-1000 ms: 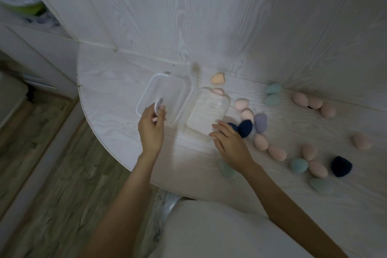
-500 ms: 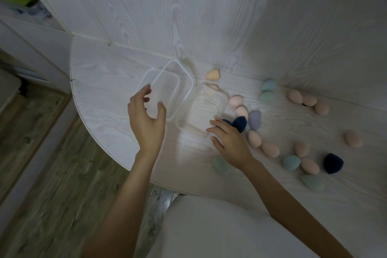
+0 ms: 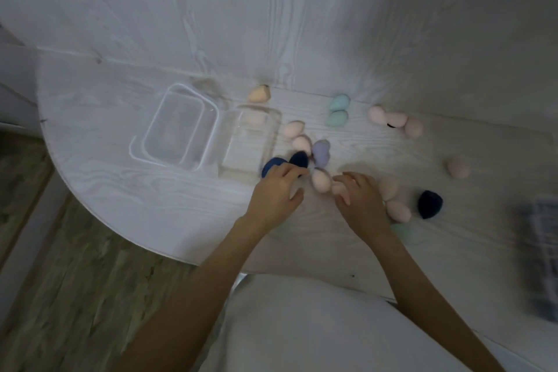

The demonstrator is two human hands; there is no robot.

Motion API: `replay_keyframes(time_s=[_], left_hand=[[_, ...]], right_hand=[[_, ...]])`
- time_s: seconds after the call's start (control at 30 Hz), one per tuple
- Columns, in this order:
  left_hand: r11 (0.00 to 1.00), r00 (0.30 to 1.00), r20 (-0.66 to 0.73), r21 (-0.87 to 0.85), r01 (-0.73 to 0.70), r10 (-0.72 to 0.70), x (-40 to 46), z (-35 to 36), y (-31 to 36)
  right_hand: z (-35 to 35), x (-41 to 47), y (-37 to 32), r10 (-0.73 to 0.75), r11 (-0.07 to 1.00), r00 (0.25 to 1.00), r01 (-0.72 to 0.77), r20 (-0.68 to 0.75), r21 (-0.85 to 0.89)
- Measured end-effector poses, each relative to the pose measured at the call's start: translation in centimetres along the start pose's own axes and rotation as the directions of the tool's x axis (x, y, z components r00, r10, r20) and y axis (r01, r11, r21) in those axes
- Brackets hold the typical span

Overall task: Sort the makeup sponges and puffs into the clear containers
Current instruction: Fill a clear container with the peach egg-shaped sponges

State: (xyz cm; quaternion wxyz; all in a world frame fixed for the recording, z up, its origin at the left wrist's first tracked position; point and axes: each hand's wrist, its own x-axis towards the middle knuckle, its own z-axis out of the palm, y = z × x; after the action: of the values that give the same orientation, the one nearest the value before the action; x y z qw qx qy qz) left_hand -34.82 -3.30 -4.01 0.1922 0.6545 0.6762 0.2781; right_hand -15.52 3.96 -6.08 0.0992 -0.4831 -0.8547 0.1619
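A white wood-grain table [image 3: 126,196] with a rounded left edge fills the middle of the frame. At centre left lies a clear lid [image 3: 176,127], and just to its right stands a clear container [image 3: 249,142]. Egg-shaped makeup sponges are scattered from centre to right: an orange sponge [image 3: 259,93] at top, two teal sponges [image 3: 338,110], pink sponges [image 3: 394,119], a lilac sponge [image 3: 320,152], and dark navy sponges [image 3: 429,204]. A grey folded cloth [image 3: 540,257] lies at far right.
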Motion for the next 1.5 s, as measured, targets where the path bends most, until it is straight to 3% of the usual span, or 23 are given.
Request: replay_keyframes(time_s=[0.1,0.2,0.37,0.5,0.7,0.8,0.9,1.0,1.1,1.17,1.27,1.4,1.5], left_hand=[[0.996,0.996,0.014,-0.014,0.087,-0.087,1.5,1.3,0.2],[0.992,0.992,0.025,0.023,0.121,-0.121,4.0,1.9,0.2],[0.950,0.961,0.031,0.160,0.267,-0.275,8.9,2.3,-0.4],[0.910,0.914,0.162,0.261,0.323,-0.371,10.7,2.5,-1.4],[0.897,0.905,0.169,0.292,0.332,-0.390,11.3,2.6,-1.0],[0.904,0.908,0.131,0.226,0.364,-0.398,10.9,2.4,-0.6],[0.947,0.958,0.015,0.158,0.279,-0.285,9.9,0.9,0.1],[0.978,0.966,-0.162,-0.086,0.191,-0.203,7.4,-2.3,1.0],[0.904,0.933,-0.206,-0.375,0.204,-0.295,3.8,-6.1,-0.1],[0.866,0.908,-0.177,-0.414,0.281,-0.379,1.2,-7.8,-2.5],[0.871,0.891,-0.083,-0.270,0.411,-0.446,-1.0,-8.2,-5.9],[0.932,0.925,-0.123,-0.003,0.363,-0.361,-1.4,-6.1,-6.8],[0.906,0.894,-0.146,-0.053,0.419,-0.423,-1.1,-5.1,-6.2]], right_hand=[[0.4,-0.6,1.7,0.088,0.994,0.989,-0.079,0.123,-0.073],[0.3,-0.2,1.7,0.132,0.989,0.980,-0.119,0.148,-0.093],[-0.2,1.2,1.3,0.082,0.991,0.975,-0.059,0.207,-0.118],[-0.9,2.0,1.9,0.105,0.994,0.987,-0.103,0.123,-0.019],[-1.4,1.8,2.0,0.157,0.976,0.988,-0.154,-0.009,0.152],[-1.6,1.3,1.2,0.172,0.954,0.985,-0.161,-0.023,0.252],[-1.8,1.4,0.3,0.181,0.927,0.983,-0.159,-0.034,0.339],[-2.4,1.8,-0.9,0.190,0.888,0.979,-0.139,-0.073,0.439],[-2.6,2.8,-3.0,0.209,0.831,0.973,-0.120,-0.104,0.543],[-2.5,3.9,-5.1,0.195,0.774,0.979,-0.117,-0.059,0.623],[-2.0,5.8,-8.3,0.139,0.722,0.990,-0.109,0.012,0.684],[-0.3,8.1,-11.3,0.066,0.723,0.997,-0.076,0.040,0.687],[0.9,9.6,-12.3,0.020,0.763,0.998,-0.056,0.063,0.644]])
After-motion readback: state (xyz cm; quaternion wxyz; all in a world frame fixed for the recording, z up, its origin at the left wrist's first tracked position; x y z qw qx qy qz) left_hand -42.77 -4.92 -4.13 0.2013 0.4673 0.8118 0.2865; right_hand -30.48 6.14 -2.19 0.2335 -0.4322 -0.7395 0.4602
